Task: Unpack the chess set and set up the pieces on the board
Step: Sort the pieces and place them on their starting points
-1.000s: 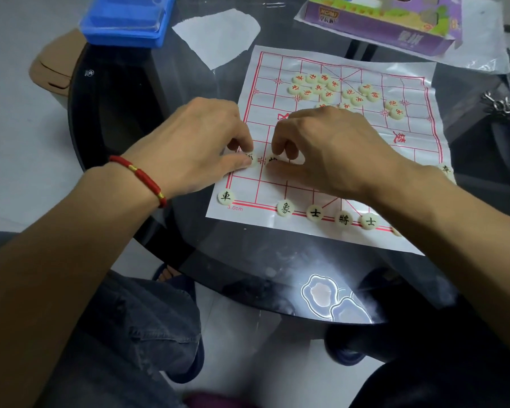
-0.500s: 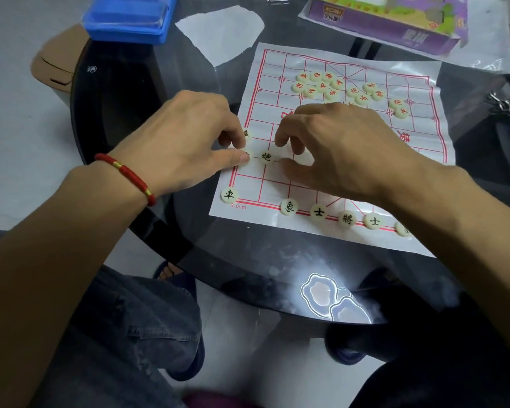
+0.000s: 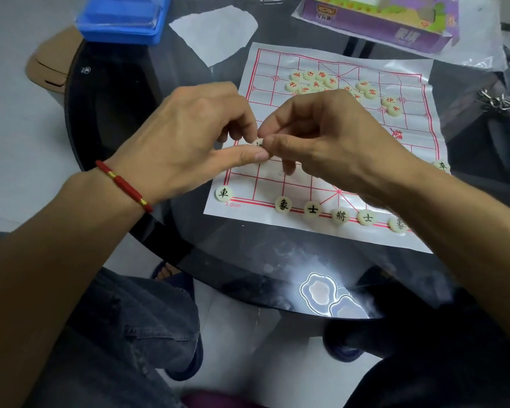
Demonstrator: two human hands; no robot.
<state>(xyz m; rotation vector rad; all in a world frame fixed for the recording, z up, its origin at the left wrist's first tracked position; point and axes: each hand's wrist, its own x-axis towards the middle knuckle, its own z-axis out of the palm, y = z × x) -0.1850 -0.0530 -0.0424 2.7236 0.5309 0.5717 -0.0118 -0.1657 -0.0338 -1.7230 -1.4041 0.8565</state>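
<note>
A small cream disc piece (image 3: 258, 142) with black lettering is pinched between the fingertips of both hands, lifted a little above the left side of the board (image 3: 395, 148), a thin paper sheet printed with a red grid. The left hand (image 3: 189, 136), a red cord bracelet (image 3: 124, 185) at its wrist, closes thumb and forefinger on the piece from the left; the right hand (image 3: 330, 139) meets it from the right, thumb and forefinger narrowed onto the same disc, other fingers curled. Whether either hand hides further pieces I cannot tell.

Along the board's near edge, black-lettered pieces (image 3: 312, 209) already stand in a row, with an empty point between the corner piece and the next. A loose cluster of red-lettered pieces (image 3: 321, 82) waits unsorted at the far side.

The board lies on a dark glass table (image 3: 124, 113); beyond it sit a purple box (image 3: 377, 30) and a blue plastic case (image 3: 121, 22).

This looks like mid-setup of the black side. The next move likely calls for reading the character and setting the disc squarely on its grid crossing without nudging the paper.
</note>
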